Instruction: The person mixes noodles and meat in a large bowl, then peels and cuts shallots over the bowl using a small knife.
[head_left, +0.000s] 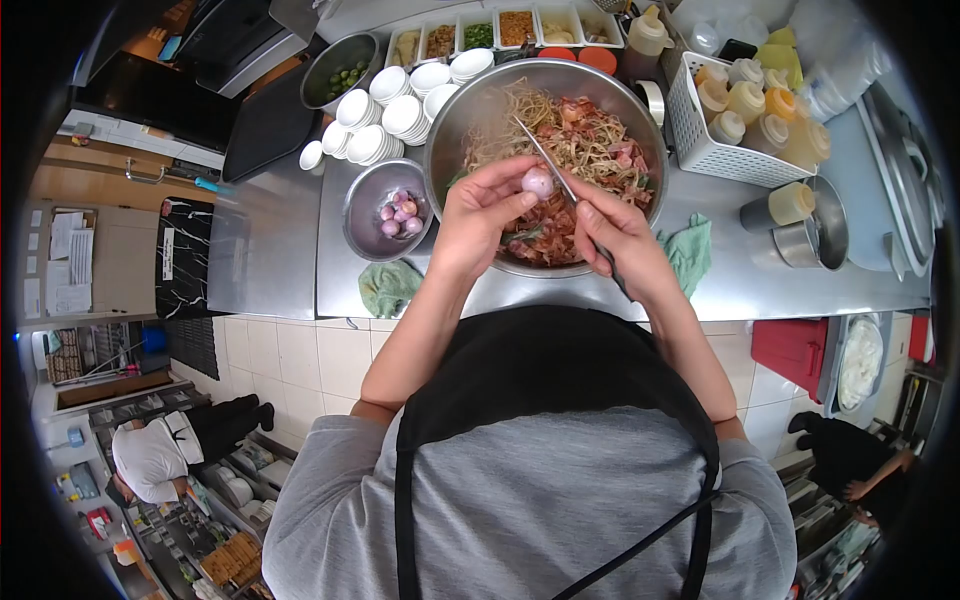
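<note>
Above a large steel bowl, my left hand pinches a peeled purple shallot between thumb and fingers. My right hand is wrapped round the dark handle of a knife, its blade pointing up and left, close beside the shallot. Reddish skins and pale root trimmings fill much of the large bowl. To its left, a smaller steel bowl holds several peeled shallots.
Stacked white cups and a bowl of green items stand at the back left. A white basket of bottles is at right. Green cloths flank the large bowl. Two people are farther off, left and right.
</note>
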